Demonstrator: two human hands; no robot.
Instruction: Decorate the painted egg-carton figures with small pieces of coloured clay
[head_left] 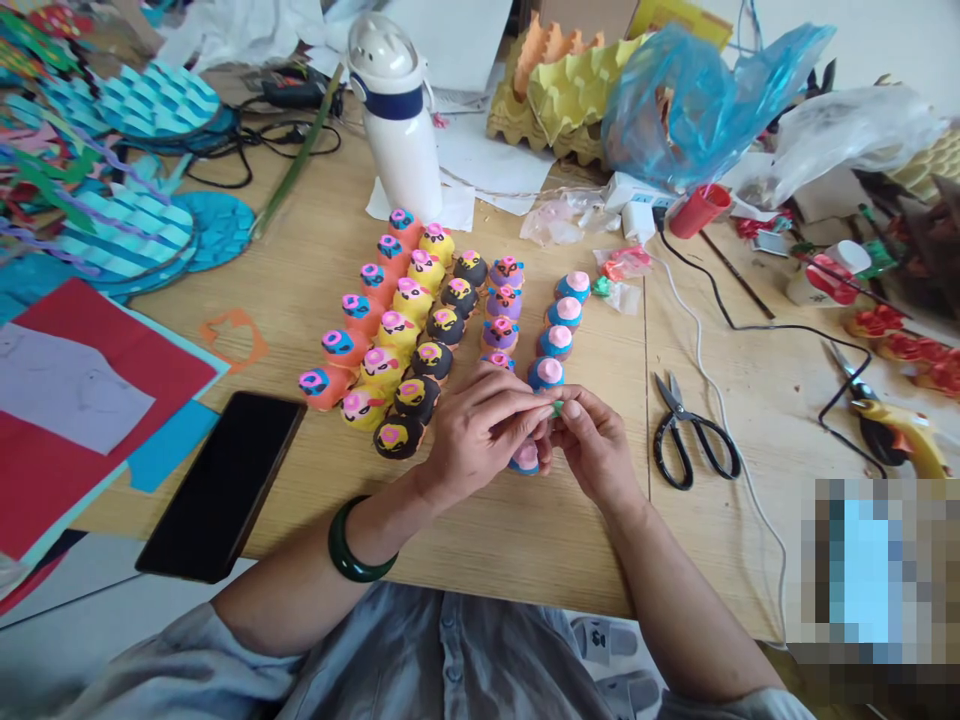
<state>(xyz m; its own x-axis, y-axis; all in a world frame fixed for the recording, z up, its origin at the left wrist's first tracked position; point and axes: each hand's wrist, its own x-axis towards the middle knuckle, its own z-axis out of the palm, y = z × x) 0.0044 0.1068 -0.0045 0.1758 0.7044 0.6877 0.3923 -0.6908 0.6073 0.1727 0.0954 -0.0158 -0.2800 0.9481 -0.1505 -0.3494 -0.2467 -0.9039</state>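
The left hand [474, 425] and right hand [596, 440], almost closed, pinch a tiny green bit [557, 408]. Scissors [680, 411] lie to their right

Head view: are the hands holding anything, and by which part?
A tiny green clay-like piece, pinched where left hand and right hand meet; gripped part unclear.

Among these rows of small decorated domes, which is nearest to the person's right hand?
The rightmost row, blue, pink-topped domes, is nearest the right hand. Orange domes, yellow domes, black domes and purple domes stand farther left.
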